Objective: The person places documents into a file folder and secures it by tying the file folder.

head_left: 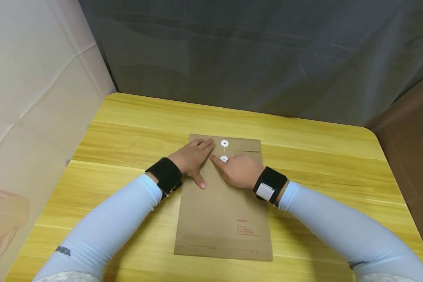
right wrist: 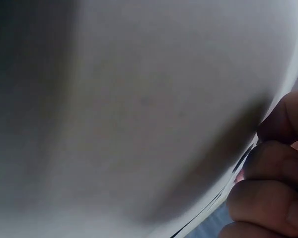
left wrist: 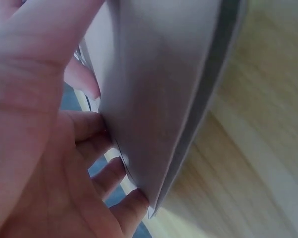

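Lying flat mid-worktop (head_left: 134, 117), the envelope (head_left: 222, 219) has its flap end away from the person. The left hand (head_left: 192, 158) presses the flap with straight fingers; the right hand (head_left: 240, 170) has its forefinger out at the lower button (head_left: 224, 159), other fingers curled, seemingly holding nothing. I'd judge the string closure is in hand; next calls for a fine pinch on the string (head_left: 225, 150).
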